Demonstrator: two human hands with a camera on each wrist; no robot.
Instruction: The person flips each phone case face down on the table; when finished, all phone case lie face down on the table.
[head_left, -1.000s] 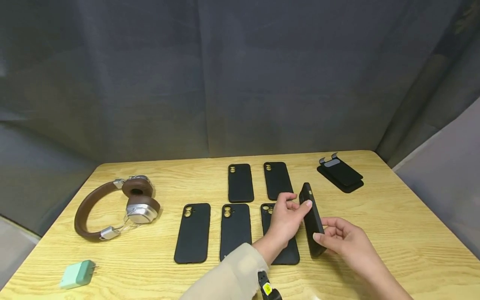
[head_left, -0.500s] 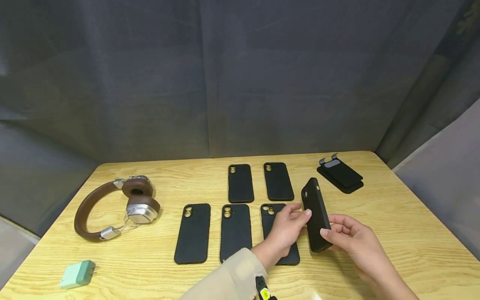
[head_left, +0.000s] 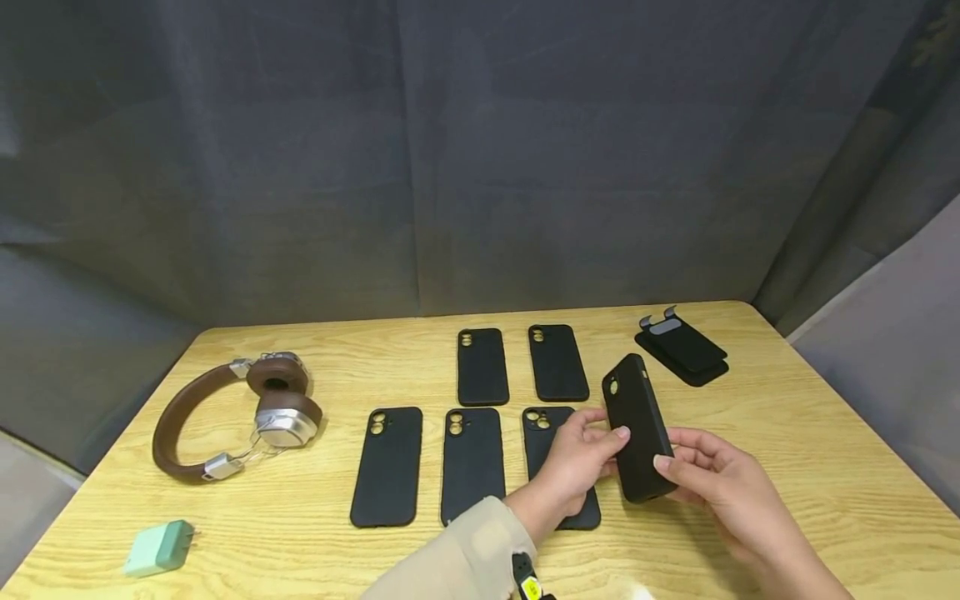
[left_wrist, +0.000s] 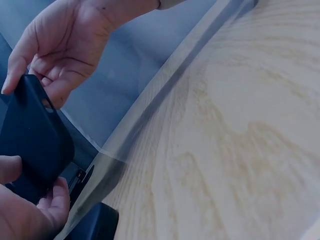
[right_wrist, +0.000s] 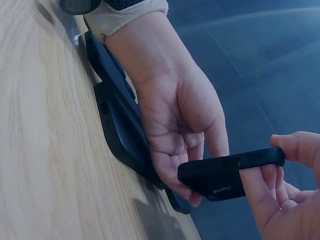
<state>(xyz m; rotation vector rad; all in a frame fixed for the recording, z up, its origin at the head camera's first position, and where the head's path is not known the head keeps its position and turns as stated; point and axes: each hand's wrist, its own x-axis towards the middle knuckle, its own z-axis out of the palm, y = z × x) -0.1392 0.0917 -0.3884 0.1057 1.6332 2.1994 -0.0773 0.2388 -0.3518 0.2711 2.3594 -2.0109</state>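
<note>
Head view, from largest to smallest: a wooden table [head_left: 787, 467] stands against a dark grey curtain [head_left: 300, 167]. At its left lies a pair of brown headphones [head_left: 240, 412], well apart from everything else. Across the middle, five black phone cases lie flat, camera holes toward the curtain, in two neat rows: two cases in the far row [head_left: 482, 365] and three cases in the near row [head_left: 386, 465], spaced as if laid out for sorting. Near the far right corner sits a small stack of dark covers [head_left: 682, 348].

A sixth black case [head_left: 637, 425] is lifted off the table, tilted with its back facing up, just right of the near row. The left hand [head_left: 581, 458], in a beige sleeve, pinches its left long edge with thumb and fingertips. The right hand [head_left: 723, 483] grasps its opposite edge near the lower end, thumb on top, fingers beneath. Gripping only the edges seems to steady it.

Smallest, a mint green charger plug [head_left: 159, 547] rests near the front left corner.
</note>
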